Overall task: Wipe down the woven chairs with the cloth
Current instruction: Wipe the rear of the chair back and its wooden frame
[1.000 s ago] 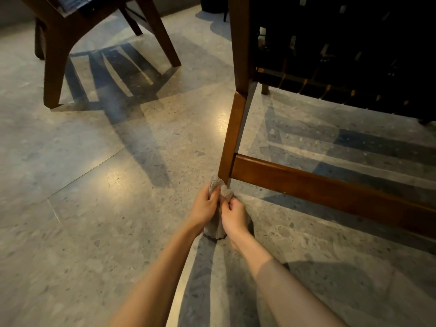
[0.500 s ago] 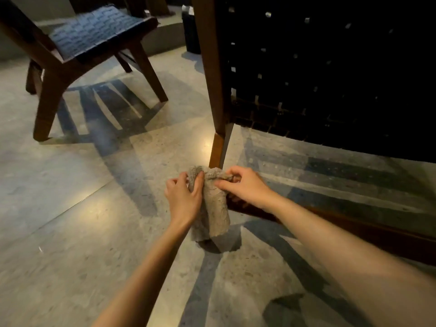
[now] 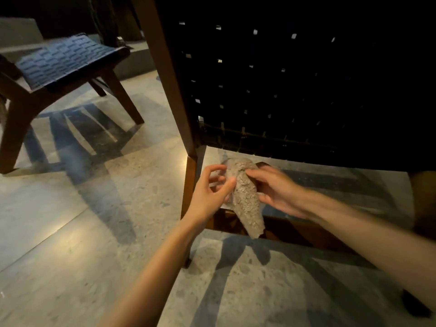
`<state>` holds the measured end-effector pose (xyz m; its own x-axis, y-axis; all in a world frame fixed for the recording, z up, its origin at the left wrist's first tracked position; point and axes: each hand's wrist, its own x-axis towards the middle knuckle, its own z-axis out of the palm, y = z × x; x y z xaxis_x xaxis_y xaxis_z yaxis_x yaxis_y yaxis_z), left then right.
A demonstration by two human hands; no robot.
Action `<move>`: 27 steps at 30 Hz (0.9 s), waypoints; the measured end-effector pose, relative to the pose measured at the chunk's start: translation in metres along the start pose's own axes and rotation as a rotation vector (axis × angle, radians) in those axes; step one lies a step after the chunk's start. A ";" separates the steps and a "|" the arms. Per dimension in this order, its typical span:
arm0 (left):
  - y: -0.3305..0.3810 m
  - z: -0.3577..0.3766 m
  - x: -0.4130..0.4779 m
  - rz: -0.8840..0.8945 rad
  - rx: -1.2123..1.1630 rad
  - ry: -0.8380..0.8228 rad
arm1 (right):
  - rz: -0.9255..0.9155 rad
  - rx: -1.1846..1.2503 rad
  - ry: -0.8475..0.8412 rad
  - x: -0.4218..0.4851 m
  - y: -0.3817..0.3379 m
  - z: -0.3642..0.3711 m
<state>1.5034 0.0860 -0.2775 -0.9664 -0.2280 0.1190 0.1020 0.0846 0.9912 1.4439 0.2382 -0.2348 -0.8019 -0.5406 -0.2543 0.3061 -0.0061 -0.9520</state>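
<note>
— It is quite dim in here, no? The woven back of the near chair is almost pure black; only small gaps shine through.
— Yes. The light is warm and it comes from behind the chairs. See the floor: long striped shadows run toward us, and one spot of glare sits beside the chair leg.
— And the sharpness?
— The left hand and right hand are a little smeared, the cloth less. The far chair is soft also, and straight lines bend near the edges.

Speckled stone floor; a low grey ledge, perhaps a step.
</note>
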 end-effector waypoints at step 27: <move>-0.029 0.042 -0.041 -0.136 0.201 0.621 | 0.001 0.510 0.288 -0.016 0.040 -0.057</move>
<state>1.5303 0.1334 -0.3135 -0.6460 -0.7606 0.0652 -0.1150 0.1814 0.9767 1.4392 0.2947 -0.2790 -0.8867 -0.2908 -0.3594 0.4582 -0.4486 -0.7673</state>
